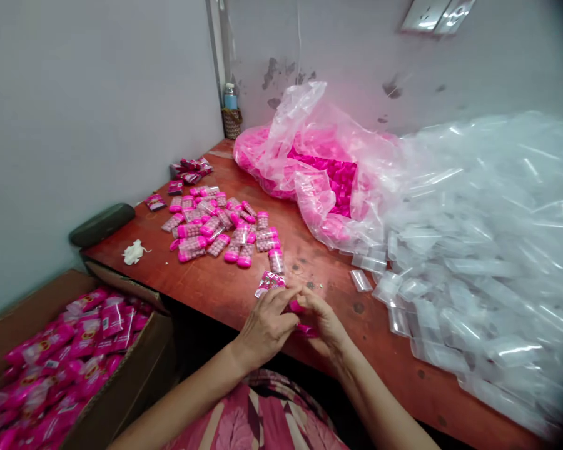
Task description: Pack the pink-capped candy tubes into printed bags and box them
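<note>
At the front edge of the red-brown table, my left hand (268, 326) and my right hand (326, 322) meet, both with bent fingers. Between them are bright pink pieces, probably pink caps (296, 306), held in my right hand; the fingers hide most of them. The fingers of my left hand are pressed together over a pink printed packet (269, 282), and what they grip cannot be made out. Just beyond lies a clear bottle with a pink cap (276, 260). Many similar bottles of pale pink balls (211, 225) lie in a pile farther left.
A large bag of pink caps (309, 134) stands open at the back. Clear plastic sleeves (473, 269) cover the right side. At left are a dark case (102, 225), white tissue (134, 252) and a carton (136, 375) of filled pink packets.
</note>
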Action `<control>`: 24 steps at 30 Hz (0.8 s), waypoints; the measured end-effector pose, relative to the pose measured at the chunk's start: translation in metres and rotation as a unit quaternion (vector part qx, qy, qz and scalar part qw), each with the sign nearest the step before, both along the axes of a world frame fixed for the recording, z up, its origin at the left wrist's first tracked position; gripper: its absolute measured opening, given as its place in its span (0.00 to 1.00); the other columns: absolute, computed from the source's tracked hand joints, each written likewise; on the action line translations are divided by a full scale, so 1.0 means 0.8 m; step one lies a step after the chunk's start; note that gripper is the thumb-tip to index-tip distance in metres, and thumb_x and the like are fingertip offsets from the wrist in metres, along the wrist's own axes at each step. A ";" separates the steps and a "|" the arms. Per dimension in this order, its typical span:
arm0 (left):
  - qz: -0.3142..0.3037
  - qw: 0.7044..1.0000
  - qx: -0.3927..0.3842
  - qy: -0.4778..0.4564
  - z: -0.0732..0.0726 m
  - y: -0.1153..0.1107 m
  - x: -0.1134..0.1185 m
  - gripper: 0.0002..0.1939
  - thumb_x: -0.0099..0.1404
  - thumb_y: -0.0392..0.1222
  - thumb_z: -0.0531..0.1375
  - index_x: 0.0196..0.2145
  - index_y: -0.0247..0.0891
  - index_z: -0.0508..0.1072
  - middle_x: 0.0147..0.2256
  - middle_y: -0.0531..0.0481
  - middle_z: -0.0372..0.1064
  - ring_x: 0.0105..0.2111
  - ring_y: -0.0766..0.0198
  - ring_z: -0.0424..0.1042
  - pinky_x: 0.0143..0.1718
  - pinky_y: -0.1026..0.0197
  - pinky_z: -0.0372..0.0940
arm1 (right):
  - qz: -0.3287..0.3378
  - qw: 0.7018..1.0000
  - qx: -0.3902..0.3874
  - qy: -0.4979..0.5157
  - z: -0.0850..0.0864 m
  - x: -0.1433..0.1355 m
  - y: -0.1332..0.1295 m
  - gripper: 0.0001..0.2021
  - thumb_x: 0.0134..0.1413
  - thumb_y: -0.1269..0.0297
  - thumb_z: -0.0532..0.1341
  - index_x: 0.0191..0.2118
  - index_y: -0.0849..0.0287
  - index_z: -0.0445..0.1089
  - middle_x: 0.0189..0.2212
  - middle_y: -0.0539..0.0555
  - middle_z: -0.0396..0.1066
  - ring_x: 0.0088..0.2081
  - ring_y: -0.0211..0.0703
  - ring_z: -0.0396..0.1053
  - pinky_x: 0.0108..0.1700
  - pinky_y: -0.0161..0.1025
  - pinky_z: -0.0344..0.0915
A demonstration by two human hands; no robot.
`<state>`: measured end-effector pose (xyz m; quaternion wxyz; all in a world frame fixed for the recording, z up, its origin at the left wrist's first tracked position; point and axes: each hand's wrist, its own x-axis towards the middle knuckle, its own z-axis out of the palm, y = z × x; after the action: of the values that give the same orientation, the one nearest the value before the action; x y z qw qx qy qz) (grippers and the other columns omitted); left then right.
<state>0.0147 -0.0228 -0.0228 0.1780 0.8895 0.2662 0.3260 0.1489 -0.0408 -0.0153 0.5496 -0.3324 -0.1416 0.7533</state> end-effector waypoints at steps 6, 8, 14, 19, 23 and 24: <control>0.059 0.984 -0.136 -0.097 0.003 -0.008 -0.017 0.11 0.59 0.29 0.52 0.33 0.38 0.73 0.58 0.44 0.50 0.54 0.58 0.56 0.52 0.53 0.56 | 0.013 1.000 0.001 0.020 0.002 0.006 0.013 0.09 0.45 0.64 0.56 0.32 0.59 0.70 0.28 0.54 0.72 0.32 0.45 0.69 0.30 0.39 0.66; 0.058 0.977 -0.169 -0.113 0.002 -0.012 -0.023 0.12 0.58 0.28 0.52 0.33 0.38 0.73 0.56 0.44 0.54 0.53 0.59 0.58 0.51 0.54 0.57 | 0.004 1.000 -0.014 0.020 -0.003 0.005 0.015 0.08 0.45 0.63 0.57 0.31 0.59 0.71 0.29 0.54 0.73 0.32 0.45 0.69 0.32 0.41 0.66; 0.078 0.940 -0.284 -0.173 0.004 -0.014 -0.035 0.09 0.59 0.33 0.54 0.32 0.39 0.75 0.48 0.44 0.65 0.47 0.59 0.65 0.48 0.56 0.59 | -0.074 0.995 -0.030 0.051 -0.017 -0.001 0.018 0.04 0.39 0.69 0.60 0.26 0.57 0.69 0.24 0.48 0.71 0.30 0.41 0.69 0.35 0.43 0.67; 0.124 0.876 -0.393 -0.250 0.002 -0.005 -0.043 0.07 0.57 0.39 0.58 0.31 0.38 0.76 0.36 0.47 0.73 0.38 0.60 0.70 0.42 0.61 0.62 | -0.097 0.994 -0.008 -0.048 -0.013 0.010 0.020 0.09 0.43 0.65 0.61 0.35 0.54 0.65 0.25 0.46 0.70 0.28 0.40 0.69 0.31 0.44 0.68; 0.141 0.732 -0.559 -0.364 -0.007 0.005 -0.044 0.08 0.56 0.41 0.60 0.32 0.35 0.75 0.28 0.50 0.73 0.29 0.64 0.70 0.33 0.64 0.65 | -0.019 0.933 0.013 -0.359 -0.009 0.042 0.022 0.12 0.49 0.54 0.56 0.35 0.57 0.63 0.24 0.49 0.68 0.21 0.39 0.67 0.20 0.36 0.64; 0.139 0.689 -0.590 -0.397 -0.008 0.008 -0.043 0.09 0.55 0.41 0.60 0.33 0.35 0.75 0.28 0.50 0.72 0.28 0.65 0.70 0.32 0.64 0.65 | 0.005 0.899 0.020 -0.437 -0.011 0.050 0.023 0.13 0.51 0.52 0.55 0.32 0.58 0.63 0.22 0.49 0.67 0.19 0.39 0.65 0.19 0.35 0.62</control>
<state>-0.0196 -0.0167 -0.0294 0.7080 0.3414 0.4287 0.4454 0.1892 -0.0223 -0.0237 0.4347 -0.6165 -0.3847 0.5320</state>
